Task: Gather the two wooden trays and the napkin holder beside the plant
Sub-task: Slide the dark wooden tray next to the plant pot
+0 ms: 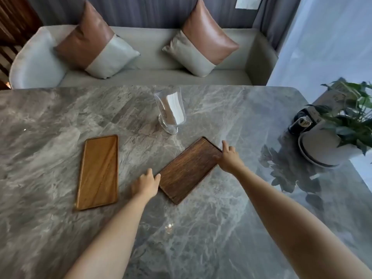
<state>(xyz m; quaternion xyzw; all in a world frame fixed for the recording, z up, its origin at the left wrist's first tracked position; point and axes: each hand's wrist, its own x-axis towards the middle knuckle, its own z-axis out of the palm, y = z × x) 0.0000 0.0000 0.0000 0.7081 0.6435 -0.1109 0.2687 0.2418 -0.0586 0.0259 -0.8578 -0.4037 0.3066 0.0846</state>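
Observation:
A dark wooden tray (187,170) lies askew in the middle of the grey marble table (201,228). My left hand (146,184) grips its near-left edge and my right hand (229,158) grips its far-right edge. A lighter, honey-coloured wooden tray (98,171) lies flat to the left, untouched. Behind the dark tray stands a clear napkin holder (170,111) with white napkins in it. The green plant (350,115) sits in a white pot (320,146) at the table's right edge.
A small black-and-white object (301,121) sits against the pot, on its far-left side. Beyond the table's far edge is a grey sofa (153,53) with two brown-and-grey cushions. The table's right corner is rounded.

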